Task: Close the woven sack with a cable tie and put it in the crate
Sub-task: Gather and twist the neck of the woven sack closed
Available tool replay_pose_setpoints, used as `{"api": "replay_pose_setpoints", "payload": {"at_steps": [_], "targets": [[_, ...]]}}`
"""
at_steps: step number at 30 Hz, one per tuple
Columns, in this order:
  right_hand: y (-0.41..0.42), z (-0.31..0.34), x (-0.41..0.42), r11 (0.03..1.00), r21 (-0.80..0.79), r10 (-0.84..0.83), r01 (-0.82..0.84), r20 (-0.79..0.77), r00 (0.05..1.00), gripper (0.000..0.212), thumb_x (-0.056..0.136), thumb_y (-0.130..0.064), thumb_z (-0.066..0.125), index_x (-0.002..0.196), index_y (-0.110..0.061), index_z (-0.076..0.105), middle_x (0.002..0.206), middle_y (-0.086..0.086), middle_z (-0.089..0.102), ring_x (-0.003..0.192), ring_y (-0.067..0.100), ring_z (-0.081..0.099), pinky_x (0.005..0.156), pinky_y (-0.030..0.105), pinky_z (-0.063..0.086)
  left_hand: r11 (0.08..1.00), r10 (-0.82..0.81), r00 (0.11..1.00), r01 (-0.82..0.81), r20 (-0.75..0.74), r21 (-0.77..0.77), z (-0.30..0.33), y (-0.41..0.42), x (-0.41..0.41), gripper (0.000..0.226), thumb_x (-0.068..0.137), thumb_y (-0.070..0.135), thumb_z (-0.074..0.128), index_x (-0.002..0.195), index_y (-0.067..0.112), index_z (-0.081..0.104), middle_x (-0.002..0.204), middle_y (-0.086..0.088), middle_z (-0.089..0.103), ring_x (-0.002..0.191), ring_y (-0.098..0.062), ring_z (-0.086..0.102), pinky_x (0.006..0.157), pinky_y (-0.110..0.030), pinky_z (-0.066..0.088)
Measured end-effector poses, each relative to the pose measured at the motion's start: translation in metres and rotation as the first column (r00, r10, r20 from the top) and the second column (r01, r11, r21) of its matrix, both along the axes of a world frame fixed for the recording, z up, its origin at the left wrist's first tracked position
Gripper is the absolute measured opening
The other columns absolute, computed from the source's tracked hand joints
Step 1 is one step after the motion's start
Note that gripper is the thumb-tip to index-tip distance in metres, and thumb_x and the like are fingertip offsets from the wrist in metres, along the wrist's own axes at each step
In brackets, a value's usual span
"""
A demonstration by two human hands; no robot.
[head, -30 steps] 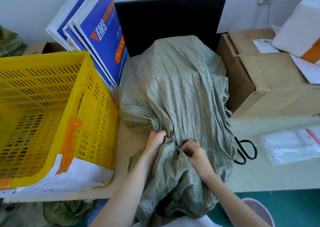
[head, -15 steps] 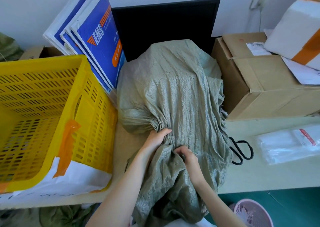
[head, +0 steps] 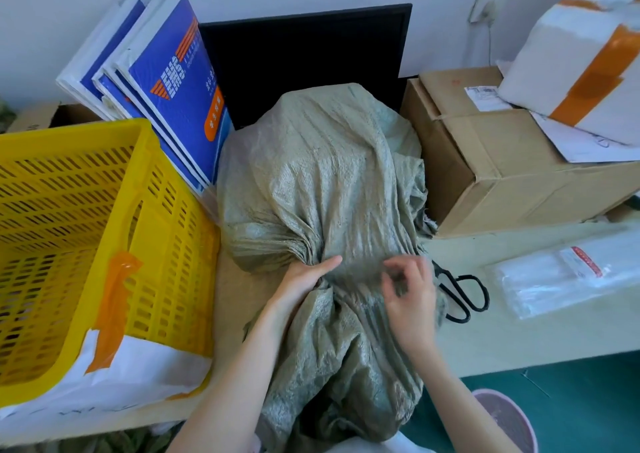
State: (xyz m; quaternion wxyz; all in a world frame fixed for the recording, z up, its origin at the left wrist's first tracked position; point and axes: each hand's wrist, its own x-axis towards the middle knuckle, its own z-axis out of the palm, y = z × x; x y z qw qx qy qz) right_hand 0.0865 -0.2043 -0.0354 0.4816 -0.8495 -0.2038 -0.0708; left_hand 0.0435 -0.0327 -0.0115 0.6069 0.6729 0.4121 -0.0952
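Observation:
The grey-green woven sack [head: 325, 182] lies on the table in front of me, its mouth end hanging over the near edge. My left hand [head: 301, 281] grips the gathered neck from the left, thumb lying across the top. My right hand [head: 410, 297] is blurred, just off the cloth to the right of the neck, fingers loosely bent with nothing visible in them. I see no cable tie on the sack. The yellow slotted crate [head: 166, 245] stands to the left. A clear bag of white cable ties [head: 571, 272] lies on the table to the right.
Black scissors [head: 464, 293] lie beside the sack's right side. A cardboard box [head: 502, 182] with a white taped parcel [head: 581, 58] on it stands at the back right. Blue folders [head: 173, 82] and a black monitor [head: 304, 54] lean behind. A pink basket [head: 509, 421] sits on the floor.
My right hand has let go of the gathered neck and moved off to the right. My left hand keeps its hold on the neck.

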Motion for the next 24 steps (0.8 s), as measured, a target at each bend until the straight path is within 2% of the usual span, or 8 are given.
{"api": "replay_pose_setpoints", "payload": {"at_steps": [3, 7, 10, 13, 15, 17, 19, 24], "targets": [[-0.004, -0.001, 0.016, 0.96, -0.174, -0.23, 0.221, -0.033, 0.973, 0.038, 0.08, -0.015, 0.07, 0.115, -0.011, 0.056, 0.121, 0.01, 0.05, 0.11, 0.031, 0.042, 0.09, 0.039, 0.029, 0.999, -0.027, 0.999, 0.028, -0.023, 0.028, 0.002, 0.004, 0.0, 0.052, 0.084, 0.047, 0.063, 0.126, 0.016, 0.061, 0.138, -0.005, 0.054, 0.128, -0.02, 0.048, 0.091, -0.018, 0.033], [-0.009, -0.002, 0.027, 0.978, -0.176, -0.178, 0.115, -0.401, 0.899, 0.049, 0.088, -0.034, 0.062, 0.129, -0.017, 0.041, 0.121, 0.001, 0.053, 0.112, 0.025, 0.049, 0.102, 0.046, 0.029, 0.996, -0.078, 0.996, 0.08, -0.049, 0.033, -0.003, 0.003, 0.0, 0.06, 0.08, 0.062, 0.055, 0.13, 0.029, 0.057, 0.144, -0.001, 0.047, 0.131, -0.021, 0.045, 0.092, -0.025, 0.03], [-0.005, 0.002, 0.022, 0.999, -0.045, -0.006, -0.015, -0.424, 0.906, 0.018, 0.091, -0.018, 0.06, 0.103, -0.011, 0.05, 0.079, -0.007, 0.054, 0.069, 0.014, 0.051, 0.064, 0.008, 0.039, 0.997, -0.076, 0.993, 0.079, -0.094, 0.022, -0.005, 0.001, 0.002, 0.063, 0.083, 0.06, 0.053, 0.131, 0.021, 0.055, 0.137, -0.004, 0.05, 0.124, -0.024, 0.049, 0.088, -0.027, 0.031], [0.006, 0.001, 0.018, 0.997, -0.046, 0.039, -0.063, -0.405, 0.914, 0.015, 0.091, -0.013, 0.06, 0.084, -0.011, 0.047, 0.058, -0.008, 0.041, 0.05, 0.008, 0.036, 0.046, 0.014, 0.032, 1.0, 0.022, 0.997, -0.022, -0.077, 0.0, -0.007, 0.001, 0.001, 0.03, 0.089, 0.041, 0.056, 0.089, 0.011, 0.061, 0.086, -0.002, 0.057, 0.075, -0.015, 0.054, 0.07, -0.028, 0.036], [0.011, -0.005, 0.018, 0.997, -0.037, 0.052, -0.074, -0.403, 0.914, 0.023, 0.09, -0.013, 0.061, 0.074, -0.008, 0.045, 0.054, -0.004, 0.035, 0.05, 0.013, 0.029, 0.046, 0.02, 0.026, 0.999, 0.05, 0.998, -0.05, -0.042, -0.007, -0.007, -0.003, 0.001, 0.03, 0.09, 0.04, 0.055, 0.072, 0.016, 0.057, 0.078, -0.004, 0.057, 0.066, -0.012, 0.052, 0.061, -0.028, 0.037], [0.016, -0.008, 0.016, 0.997, -0.03, 0.058, -0.076, -0.401, 0.914, 0.028, 0.089, -0.012, 0.061, 0.069, -0.007, 0.042, 0.054, -0.002, 0.033, 0.052, 0.014, 0.027, 0.047, 0.022, 0.025, 0.998, 0.044, 0.999, -0.045, -0.022, -0.037, -0.003, -0.006, 0.001, 0.041, 0.088, 0.055, 0.051, 0.103, 0.02, 0.066, 0.107, -0.002, 0.061, 0.093, -0.018, 0.06, 0.078, -0.026, 0.04], [0.021, -0.007, 0.012, 0.995, -0.03, 0.076, -0.094, -0.376, 0.924, 0.031, 0.09, -0.01, 0.06, 0.066, -0.012, 0.041, 0.053, -0.004, 0.036, 0.05, 0.013, 0.029, 0.048, 0.021, 0.028, 1.0, 0.003, 0.998, -0.004, -0.061, -0.025, 0.001, -0.007, 0.005, 0.071, 0.082, 0.069, 0.045, 0.134, 0.021, 0.052, 0.135, -0.004, 0.053, 0.124, -0.023, 0.05, 0.096, -0.03, 0.036], [0.038, -0.015, -0.009, 0.965, -0.18, 0.132, -0.189, -0.289, 0.948, 0.028, 0.088, 0.004, 0.051, 0.068, -0.013, 0.041, 0.07, 0.0, 0.045, 0.062, 0.017, 0.044, 0.06, 0.031, 0.033, 0.997, -0.06, 0.998, 0.06, 0.005, -0.048, 0.005, 0.0, 0.009, 0.087, 0.071, 0.065, 0.061, 0.136, 0.009, 0.048, 0.141, -0.01, 0.049, 0.129, -0.022, 0.047, 0.094, -0.023, 0.032]]}}
